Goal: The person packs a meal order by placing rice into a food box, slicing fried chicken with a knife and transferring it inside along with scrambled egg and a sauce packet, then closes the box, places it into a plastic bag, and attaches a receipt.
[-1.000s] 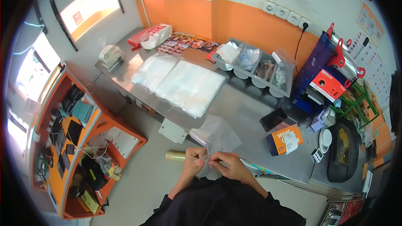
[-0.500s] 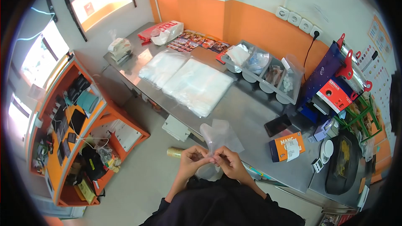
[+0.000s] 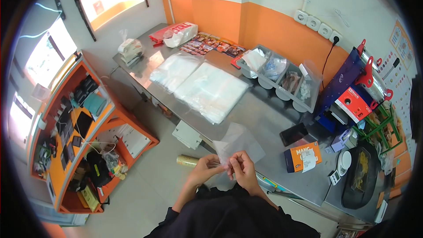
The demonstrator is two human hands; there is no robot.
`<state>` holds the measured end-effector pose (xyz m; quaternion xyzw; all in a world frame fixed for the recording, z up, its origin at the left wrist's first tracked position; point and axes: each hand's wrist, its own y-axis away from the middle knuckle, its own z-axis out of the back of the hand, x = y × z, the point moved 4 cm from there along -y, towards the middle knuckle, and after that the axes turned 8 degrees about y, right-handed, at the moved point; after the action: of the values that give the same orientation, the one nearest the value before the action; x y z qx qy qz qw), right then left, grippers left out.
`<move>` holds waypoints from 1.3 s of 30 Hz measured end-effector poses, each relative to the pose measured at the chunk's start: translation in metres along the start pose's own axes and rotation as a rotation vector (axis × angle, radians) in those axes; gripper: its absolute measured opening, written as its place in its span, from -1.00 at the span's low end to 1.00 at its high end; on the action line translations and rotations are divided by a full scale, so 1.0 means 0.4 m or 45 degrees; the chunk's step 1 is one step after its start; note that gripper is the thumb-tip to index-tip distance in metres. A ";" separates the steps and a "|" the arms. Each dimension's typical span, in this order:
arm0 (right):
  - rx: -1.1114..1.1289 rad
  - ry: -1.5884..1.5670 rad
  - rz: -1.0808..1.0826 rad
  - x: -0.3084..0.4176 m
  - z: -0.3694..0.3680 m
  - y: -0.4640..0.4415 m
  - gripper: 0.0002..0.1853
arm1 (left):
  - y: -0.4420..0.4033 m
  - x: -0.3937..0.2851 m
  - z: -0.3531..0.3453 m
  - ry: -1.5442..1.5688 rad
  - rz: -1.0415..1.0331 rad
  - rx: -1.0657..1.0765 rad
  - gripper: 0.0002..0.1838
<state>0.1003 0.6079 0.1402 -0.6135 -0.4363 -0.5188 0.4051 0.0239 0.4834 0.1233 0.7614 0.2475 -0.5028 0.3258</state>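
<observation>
A clear plastic bag (image 3: 243, 142) is pinched between my two hands at the table's front edge, its sheet spreading forward over the metal top. My left hand (image 3: 205, 169) is closed, thumb and fingers pressed together on the bag's near end. Close beside it, my right hand (image 3: 242, 170) grips the same bunched end with thumb and forefinger. Beyond the bag lie two flat stacks of clear plastic bags, a large stack (image 3: 212, 92) and a smaller stack (image 3: 176, 71).
An orange box (image 3: 304, 156) and a dark phone (image 3: 294, 134) lie to the right on the metal table (image 3: 269, 123). Behind them stands a grey divided tray (image 3: 282, 91). Further right are a white scale (image 3: 343, 163) and a black tray (image 3: 352, 196). An orange shelf (image 3: 132, 128) stands left.
The bag has opened out wider and shifted slightly right over the table. My right hand has turned and risen a little, and both hands still hold the bag's near end.
</observation>
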 end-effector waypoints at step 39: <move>-0.384 0.289 -0.452 -0.182 0.201 -0.012 -0.52 | -0.058 0.147 0.181 -0.947 -0.247 0.062 -0.65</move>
<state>0.1127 0.6774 0.0577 -0.5187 -0.4065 -0.7066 0.2578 -0.0145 0.4478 0.0424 0.5074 0.1715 -0.7789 0.3261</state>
